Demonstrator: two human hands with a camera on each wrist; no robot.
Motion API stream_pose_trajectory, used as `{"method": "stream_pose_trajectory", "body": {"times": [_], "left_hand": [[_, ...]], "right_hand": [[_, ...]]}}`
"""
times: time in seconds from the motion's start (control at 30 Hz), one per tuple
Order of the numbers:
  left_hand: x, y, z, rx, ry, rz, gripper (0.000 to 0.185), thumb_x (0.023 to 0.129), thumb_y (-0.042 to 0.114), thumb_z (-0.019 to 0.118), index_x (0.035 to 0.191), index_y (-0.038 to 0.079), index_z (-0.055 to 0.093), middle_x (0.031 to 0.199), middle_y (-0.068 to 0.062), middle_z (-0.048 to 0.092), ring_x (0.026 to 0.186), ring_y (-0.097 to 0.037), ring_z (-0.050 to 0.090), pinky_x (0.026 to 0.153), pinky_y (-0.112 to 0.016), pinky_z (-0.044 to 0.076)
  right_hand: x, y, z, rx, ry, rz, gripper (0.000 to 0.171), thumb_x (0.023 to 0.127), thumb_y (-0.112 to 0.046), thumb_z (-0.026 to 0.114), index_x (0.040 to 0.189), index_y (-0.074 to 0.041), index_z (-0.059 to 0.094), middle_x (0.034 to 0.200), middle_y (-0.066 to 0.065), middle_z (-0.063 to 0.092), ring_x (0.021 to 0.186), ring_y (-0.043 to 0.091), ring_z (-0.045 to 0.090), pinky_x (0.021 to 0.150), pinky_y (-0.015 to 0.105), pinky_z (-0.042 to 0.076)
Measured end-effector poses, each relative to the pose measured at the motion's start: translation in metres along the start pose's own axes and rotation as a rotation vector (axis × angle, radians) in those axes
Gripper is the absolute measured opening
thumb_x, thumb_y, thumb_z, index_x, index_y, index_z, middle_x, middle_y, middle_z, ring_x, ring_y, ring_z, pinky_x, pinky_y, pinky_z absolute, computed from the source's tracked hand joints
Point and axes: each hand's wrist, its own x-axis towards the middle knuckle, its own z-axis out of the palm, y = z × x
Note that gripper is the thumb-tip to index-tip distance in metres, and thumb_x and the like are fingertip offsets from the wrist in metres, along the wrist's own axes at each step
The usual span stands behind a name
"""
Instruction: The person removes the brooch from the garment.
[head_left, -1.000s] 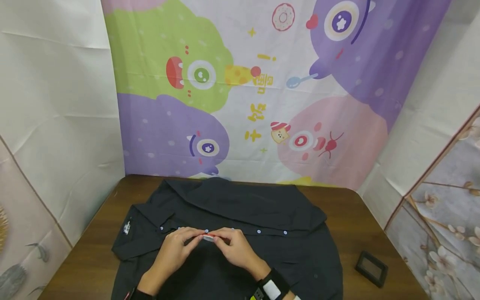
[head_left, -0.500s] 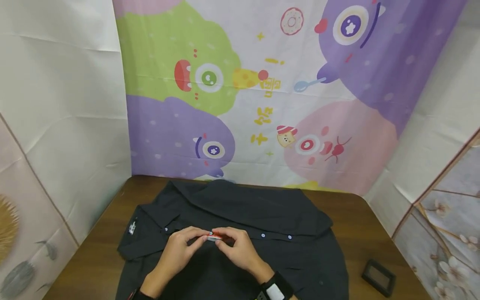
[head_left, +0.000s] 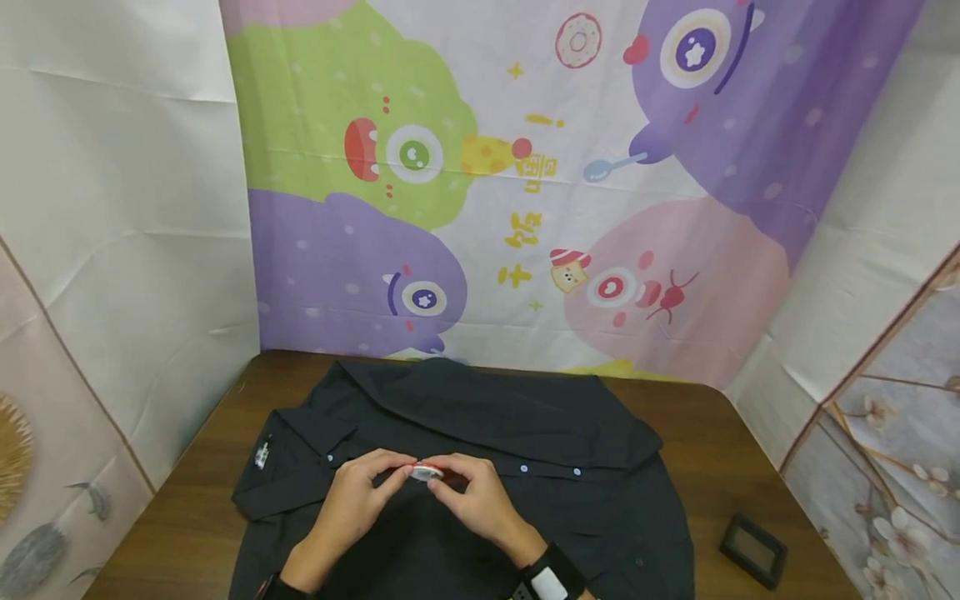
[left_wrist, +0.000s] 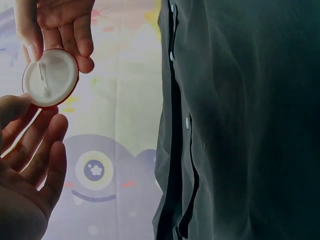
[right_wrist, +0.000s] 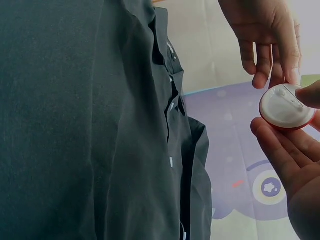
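Note:
A round pin-back badge with a red edge is held above a dark button-up shirt. My left hand pinches its left side between thumb and fingers. On the other side my right hand grips it, fingers underneath. In the left wrist view the badge's white back faces the camera, with the right thumb at one end of the metal pin. The right wrist view also shows the white back, where the right thumb covers part of the pin. Whether the pin is fastened, I cannot tell.
The shirt is spread over a brown wooden table, its small pale buttons in a row. A small black rectangular frame or box lies at the right. Behind the table hangs a cartoon-printed cloth.
The badge has tilted so more of its white back shows in the head view. Both hands keep hold of it. The head view has shifted slightly.

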Motion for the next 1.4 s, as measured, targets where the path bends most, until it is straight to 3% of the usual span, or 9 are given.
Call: {"method": "stream_pose_trajectory", "body": {"times": [0.23, 0.5, 0.77, 1.07, 1.4], "left_hand": [[0.000, 0.001, 0.002, -0.024, 0.006, -0.003, 0.012, 0.082, 0.005, 0.076, 0.089, 0.014, 0.076, 0.085, 0.004, 0.074, 0.077, -0.003, 0.068, 0.067, -0.024, 0.056], [0.001, 0.003, 0.004, -0.049, 0.010, 0.000, 0.008, 0.084, 0.007, 0.074, 0.090, 0.012, 0.076, 0.083, 0.001, 0.074, 0.075, 0.000, 0.066, 0.065, -0.023, 0.056], [0.002, 0.002, 0.005, -0.038, 0.028, 0.013, 0.010, 0.082, 0.005, 0.076, 0.090, 0.011, 0.076, 0.084, 0.000, 0.075, 0.075, -0.002, 0.067, 0.064, -0.024, 0.056], [0.005, 0.005, 0.009, -0.039, 0.033, 0.049, 0.008, 0.082, 0.006, 0.076, 0.087, 0.012, 0.075, 0.080, 0.003, 0.073, 0.074, -0.001, 0.066, 0.064, -0.024, 0.056], [0.009, 0.009, 0.012, -0.029, 0.029, 0.049, 0.009, 0.081, 0.005, 0.077, 0.087, 0.012, 0.075, 0.080, 0.003, 0.073, 0.074, -0.001, 0.066, 0.063, -0.022, 0.055]], "right_hand": [[-0.001, 0.001, 0.001, -0.010, 0.008, 0.036, 0.020, 0.086, 0.005, 0.067, 0.106, 0.006, 0.069, 0.100, 0.021, 0.073, 0.089, 0.033, 0.071, 0.076, 0.033, 0.060], [-0.004, 0.032, 0.008, -0.017, 0.022, 0.040, 0.020, 0.087, -0.001, 0.070, 0.107, 0.002, 0.070, 0.099, 0.017, 0.074, 0.086, 0.027, 0.072, 0.073, 0.025, 0.059], [-0.001, 0.036, 0.008, -0.042, 0.042, 0.026, 0.016, 0.088, -0.011, 0.072, 0.104, -0.006, 0.072, 0.095, 0.009, 0.075, 0.082, 0.008, 0.069, 0.071, 0.019, 0.057], [-0.004, 0.039, 0.009, -0.092, 0.124, -0.031, 0.012, 0.087, -0.005, 0.071, 0.099, -0.005, 0.072, 0.089, 0.009, 0.074, 0.077, 0.006, 0.067, 0.067, 0.019, 0.057], [-0.002, 0.035, 0.006, -0.244, 0.187, -0.136, 0.012, 0.082, 0.000, 0.070, 0.093, -0.004, 0.071, 0.080, 0.005, 0.070, 0.066, 0.000, 0.057, 0.058, 0.016, 0.051]]}}
